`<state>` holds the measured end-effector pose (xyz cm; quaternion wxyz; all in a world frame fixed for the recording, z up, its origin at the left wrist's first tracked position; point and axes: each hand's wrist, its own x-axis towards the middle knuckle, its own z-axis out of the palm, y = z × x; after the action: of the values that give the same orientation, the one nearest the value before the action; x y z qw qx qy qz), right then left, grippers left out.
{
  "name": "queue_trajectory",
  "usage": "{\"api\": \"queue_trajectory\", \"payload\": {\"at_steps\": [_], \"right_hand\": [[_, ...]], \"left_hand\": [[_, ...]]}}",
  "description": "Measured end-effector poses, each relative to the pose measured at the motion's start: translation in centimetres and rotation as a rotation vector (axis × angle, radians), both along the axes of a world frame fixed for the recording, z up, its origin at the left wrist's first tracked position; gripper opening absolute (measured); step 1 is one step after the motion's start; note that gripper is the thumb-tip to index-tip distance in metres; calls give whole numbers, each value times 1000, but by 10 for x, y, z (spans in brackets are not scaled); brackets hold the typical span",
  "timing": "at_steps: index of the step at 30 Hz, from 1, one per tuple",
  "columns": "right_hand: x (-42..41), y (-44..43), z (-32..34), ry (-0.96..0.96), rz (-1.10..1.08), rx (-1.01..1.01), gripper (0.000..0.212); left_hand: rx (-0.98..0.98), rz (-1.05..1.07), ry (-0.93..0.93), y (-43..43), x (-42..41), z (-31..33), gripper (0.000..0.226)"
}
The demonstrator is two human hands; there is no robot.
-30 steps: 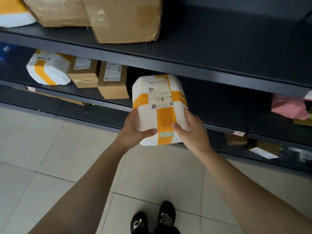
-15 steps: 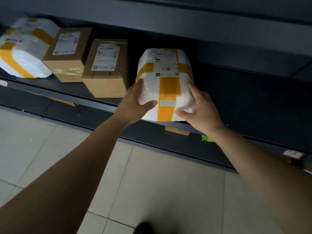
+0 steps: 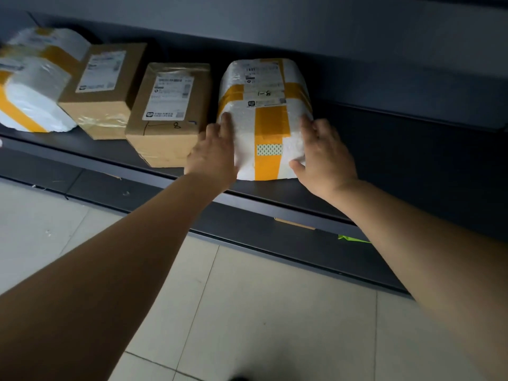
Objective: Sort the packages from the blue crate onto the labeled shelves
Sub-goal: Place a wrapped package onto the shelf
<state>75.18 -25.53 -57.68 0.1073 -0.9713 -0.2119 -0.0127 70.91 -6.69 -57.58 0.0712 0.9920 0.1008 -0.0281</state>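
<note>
A white padded package (image 3: 264,116) bound with orange tape and marked "1-8" rests on the dark shelf (image 3: 412,149), its front end at the shelf's edge. My left hand (image 3: 214,155) presses flat against its left side. My right hand (image 3: 324,158) cups its right side, thumb at the lower front corner. Both hands still touch the package. The blue crate is out of view.
Left of the package, almost touching it, stands a cardboard box (image 3: 167,116) marked "1-8", then another box (image 3: 101,89) and white taped packages (image 3: 30,92). The shelf to the right is bare. A lower shelf (image 3: 247,224) and tiled floor (image 3: 247,312) lie below.
The package went from held in the air in front of the shelves to lying on the shelf beside the cardboard box. My hands slid from under it to its sides.
</note>
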Motion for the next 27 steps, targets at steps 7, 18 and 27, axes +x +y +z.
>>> {"api": "queue_trajectory", "payload": {"at_steps": [7, 18, 27], "right_hand": [[-28, -20, 19, 127, -43, -57, 77], [-121, -88, 71, 199, -125, -271, 74], [-234, -142, 156, 294, -336, -294, 79]], "left_hand": [[72, -7, 100, -12, -26, 17, 109], [287, -271, 190, -59, -92, 76, 86], [289, -530, 180, -117, -155, 154, 77]]}}
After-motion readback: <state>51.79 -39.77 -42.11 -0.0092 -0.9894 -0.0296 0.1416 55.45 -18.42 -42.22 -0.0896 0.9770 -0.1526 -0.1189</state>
